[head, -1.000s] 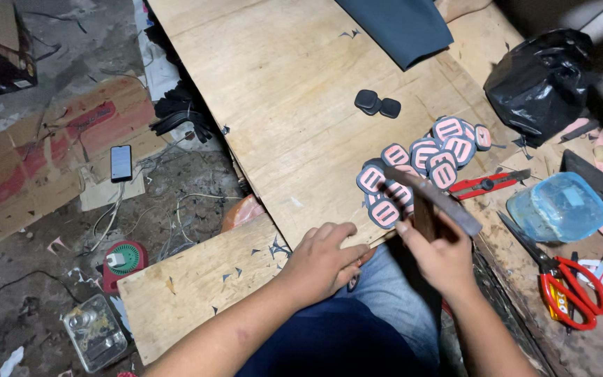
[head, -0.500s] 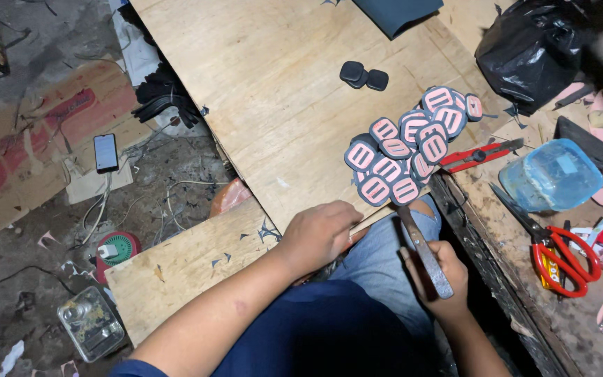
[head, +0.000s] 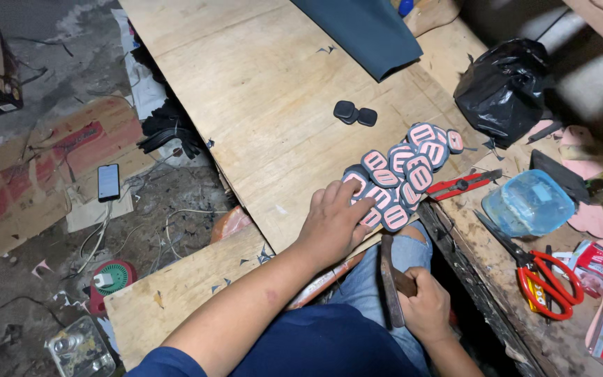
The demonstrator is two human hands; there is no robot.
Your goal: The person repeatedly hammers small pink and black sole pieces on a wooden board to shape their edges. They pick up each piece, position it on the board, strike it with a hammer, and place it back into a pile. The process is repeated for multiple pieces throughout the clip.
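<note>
The plywood table (head: pixel 259 91) carries a pile of rounded pink-and-black pieces (head: pixel 400 171) near its front edge, overlapping loosely; two plain dark pieces (head: pixel 355 113) lie apart farther back, seemingly unfinished, so most of the batch looks done. The left hand (head: pixel 335 225) rests spread on the pile's near pieces, gripping none. The right hand (head: pixel 426 307) clenches a hammer (head: pixel 389 283) over the lap.
</note>
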